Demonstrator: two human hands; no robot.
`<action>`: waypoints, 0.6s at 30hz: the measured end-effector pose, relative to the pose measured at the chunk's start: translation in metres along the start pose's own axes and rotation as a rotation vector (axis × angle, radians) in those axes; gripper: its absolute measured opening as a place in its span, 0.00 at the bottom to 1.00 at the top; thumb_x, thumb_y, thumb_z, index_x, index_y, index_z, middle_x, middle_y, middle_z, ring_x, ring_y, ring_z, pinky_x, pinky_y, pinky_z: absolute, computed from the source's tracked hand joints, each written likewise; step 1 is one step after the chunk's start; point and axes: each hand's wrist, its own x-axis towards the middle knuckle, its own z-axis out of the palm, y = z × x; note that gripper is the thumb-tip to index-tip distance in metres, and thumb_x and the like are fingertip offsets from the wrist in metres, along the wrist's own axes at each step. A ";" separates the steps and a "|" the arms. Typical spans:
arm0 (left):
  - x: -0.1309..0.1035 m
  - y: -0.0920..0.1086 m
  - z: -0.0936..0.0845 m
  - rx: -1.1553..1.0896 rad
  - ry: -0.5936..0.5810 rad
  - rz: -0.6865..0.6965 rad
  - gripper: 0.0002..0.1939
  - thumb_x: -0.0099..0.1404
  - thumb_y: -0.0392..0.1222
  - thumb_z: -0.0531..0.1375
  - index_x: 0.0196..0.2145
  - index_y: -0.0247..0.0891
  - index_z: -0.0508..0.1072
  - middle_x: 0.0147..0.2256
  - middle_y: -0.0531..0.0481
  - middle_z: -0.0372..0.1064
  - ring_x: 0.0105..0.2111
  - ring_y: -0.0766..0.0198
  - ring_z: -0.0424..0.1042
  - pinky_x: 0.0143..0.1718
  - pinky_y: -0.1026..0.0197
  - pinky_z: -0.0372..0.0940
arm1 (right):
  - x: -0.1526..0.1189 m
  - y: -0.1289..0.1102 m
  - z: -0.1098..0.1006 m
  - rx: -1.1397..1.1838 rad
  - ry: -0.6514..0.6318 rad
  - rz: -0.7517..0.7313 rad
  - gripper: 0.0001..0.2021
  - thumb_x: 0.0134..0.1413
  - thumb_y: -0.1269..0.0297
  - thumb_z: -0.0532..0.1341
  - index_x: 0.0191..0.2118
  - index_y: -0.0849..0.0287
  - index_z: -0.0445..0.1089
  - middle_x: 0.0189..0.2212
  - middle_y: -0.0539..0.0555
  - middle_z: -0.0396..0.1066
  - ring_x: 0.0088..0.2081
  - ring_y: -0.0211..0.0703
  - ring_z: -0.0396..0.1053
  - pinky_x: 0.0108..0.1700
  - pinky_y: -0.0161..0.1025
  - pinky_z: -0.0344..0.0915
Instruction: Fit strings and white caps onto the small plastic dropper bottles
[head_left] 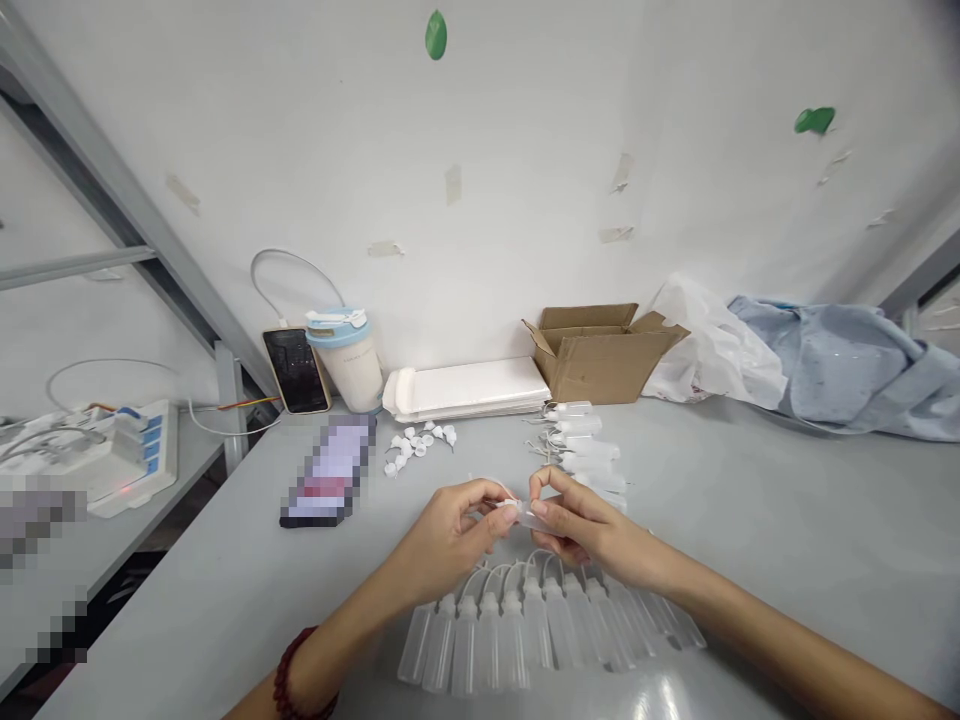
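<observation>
Both hands meet over the table around one small translucent plastic bottle (pixel 534 517). My left hand (pixel 461 528) pinches its white cap end, where a thin tube shows. My right hand (pixel 581 520) grips the bottle's body between thumb and fingers. Just below the hands lies a row of several translucent bottles (pixel 489 640) with white caps and thin curved tubes, side by side. Beyond my right hand, a second group of similar bottles (pixel 591 455) lies stacked toward the back. Several loose white caps (pixel 409 442) are scattered past my left hand.
Along the wall stand a propped phone (pixel 298 370), a lidded cup (pixel 349 365), flat white boxes (pixel 472 388), an open cardboard box (pixel 604 360), a white plastic bag (pixel 709 345) and blue cloth (pixel 847 365). A blurred-out phone (pixel 330 470) lies left; a power strip (pixel 142 460) sits on the neighbouring table.
</observation>
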 end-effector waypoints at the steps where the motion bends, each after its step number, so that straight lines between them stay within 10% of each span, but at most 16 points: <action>1: 0.000 -0.001 0.001 0.013 -0.002 -0.017 0.15 0.65 0.48 0.52 0.33 0.34 0.71 0.31 0.50 0.69 0.29 0.65 0.67 0.29 0.66 0.63 | 0.000 0.000 0.000 -0.010 0.002 -0.001 0.12 0.60 0.51 0.52 0.36 0.55 0.53 0.22 0.42 0.56 0.20 0.30 0.45 0.21 0.31 0.42; 18: -0.002 0.003 0.004 0.080 0.040 0.017 0.12 0.64 0.44 0.53 0.29 0.35 0.71 0.26 0.52 0.67 0.28 0.66 0.65 0.29 0.66 0.61 | 0.000 -0.004 0.002 -0.124 0.038 -0.016 0.11 0.60 0.53 0.53 0.37 0.54 0.52 0.18 0.41 0.52 0.20 0.31 0.47 0.21 0.29 0.45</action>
